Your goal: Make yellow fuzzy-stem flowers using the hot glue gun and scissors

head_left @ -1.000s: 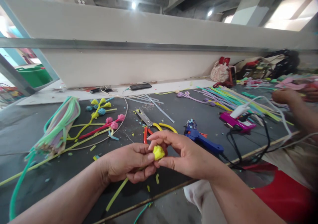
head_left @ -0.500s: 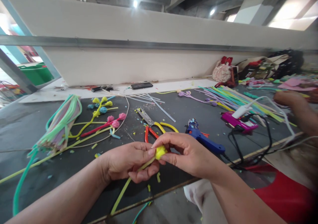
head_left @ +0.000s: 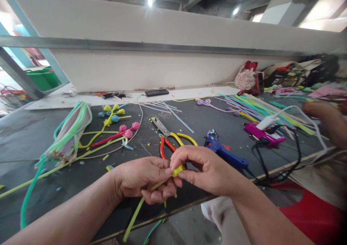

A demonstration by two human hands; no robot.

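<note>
While my right hand (head_left: 208, 170) pinches small yellow rolled bud (head_left: 178, 170) between thumb and forefinger, over black table (head_left: 81, 180), left hand (head_left: 141, 178) curls round its thin yellow-green stem (head_left: 135, 216); I judge firm pinch, steady stem, slow turns best

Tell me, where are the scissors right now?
In the head view the scissors lie mid-table, just beyond the right hand, with the blue glue gun on their right and the pink buds on their left.

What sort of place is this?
Likely a craft workshop for handmade flowers: a worktable strewn with coloured strips, scissors and a blue glue gun; the left hand and right hand pinch a yellow bud.
</note>
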